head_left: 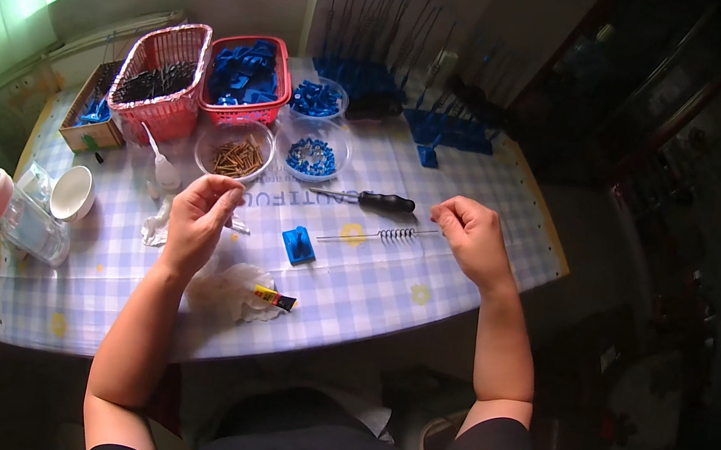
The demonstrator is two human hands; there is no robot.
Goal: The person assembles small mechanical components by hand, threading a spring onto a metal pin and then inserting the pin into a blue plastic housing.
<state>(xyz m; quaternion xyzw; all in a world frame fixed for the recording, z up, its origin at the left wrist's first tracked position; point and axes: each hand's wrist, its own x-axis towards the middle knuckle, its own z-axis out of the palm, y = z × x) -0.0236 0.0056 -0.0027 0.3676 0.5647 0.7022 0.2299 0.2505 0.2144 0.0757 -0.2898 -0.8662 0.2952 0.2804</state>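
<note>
My right hand (472, 242) is closed in a pinch at the right end of a thin metal rod with a coiled spring (397, 236) around it. The rod slants over the cloth, its left end close to a small blue plastic block (299, 246). My left hand (199, 222) is raised with thumb and fingers pressed together, just in front of a clear bowl of brass-coloured screws (239, 157). What it pinches, if anything, is too small to make out. Above the rod lies a screwdriver with a black handle (386, 203).
Red baskets (159, 120) of black and blue parts and tubs of small blue pieces (311, 158) line the back. Upright rods stand in blue bases (448, 131). A yellow-and-black tube (275, 297) lies on tissue in front; a jar (27, 222) and white cup (72, 194) stand left.
</note>
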